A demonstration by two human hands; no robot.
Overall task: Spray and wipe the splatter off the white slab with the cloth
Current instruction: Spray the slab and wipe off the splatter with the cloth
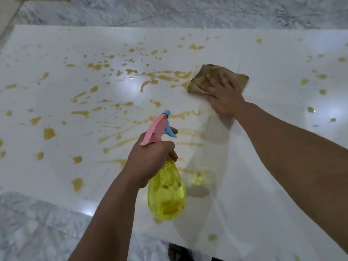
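Note:
A white slab [263, 59] lies flat and fills most of the view. Yellow-brown splatter [94, 66] covers its left and middle, with smeared streaks near the centre. My left hand [150, 161] grips the neck of a yellow spray bottle [166, 193] with a pink head and blue trigger, held above the slab's near part, nozzle pointing away from me. One finger lies on the trigger. My right hand [224, 95] presses flat on a brown cloth [207, 76] on the slab's upper middle, at the right end of the splatter.
Grey marbled floor [37, 227] surrounds the slab, showing at the near left and along the far edge. A few scattered drops [304, 81] dot the slab's right side. Something dark [178, 251] sits at the bottom edge.

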